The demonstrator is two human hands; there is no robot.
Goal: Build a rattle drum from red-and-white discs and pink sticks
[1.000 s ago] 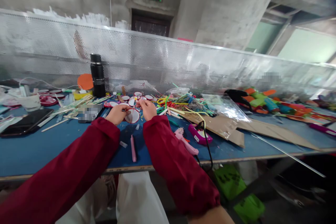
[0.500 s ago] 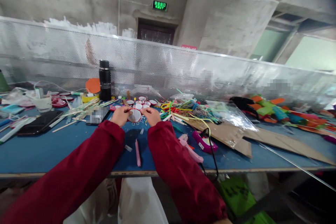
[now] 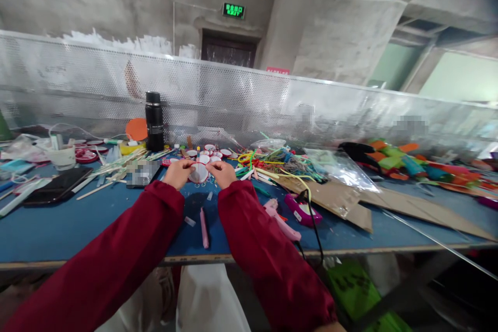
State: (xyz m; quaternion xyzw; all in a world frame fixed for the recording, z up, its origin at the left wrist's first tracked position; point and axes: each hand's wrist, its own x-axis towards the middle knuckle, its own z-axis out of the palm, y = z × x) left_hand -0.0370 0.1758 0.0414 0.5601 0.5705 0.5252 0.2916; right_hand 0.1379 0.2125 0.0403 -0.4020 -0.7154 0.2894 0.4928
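Observation:
Between my two hands is a round white disc with a red rim (image 3: 199,173), raised a little above the blue table. My left hand (image 3: 179,174) pinches its left edge between thumb and fingers. At its right edge, my right hand (image 3: 221,173) is closed on the rim in the same way. Several similar red-rimmed discs (image 3: 216,154) lie just behind it. Small clear rings (image 3: 202,184) are scattered below the disc. Closer to me, a pink pen-like stick (image 3: 204,228) lies on the table beside a small clear piece (image 3: 190,221).
A black bottle (image 3: 154,122) stands behind my left hand. Thin wooden sticks (image 3: 112,168) and a black phone (image 3: 58,185) lie left. To the right are a pink glue gun (image 3: 282,222), a purple device (image 3: 303,210), colourful pipe cleaners (image 3: 278,161) and cardboard (image 3: 424,212).
Both hands keep their hold on the disc, which stays almost in place. The whole view has shifted very slightly.

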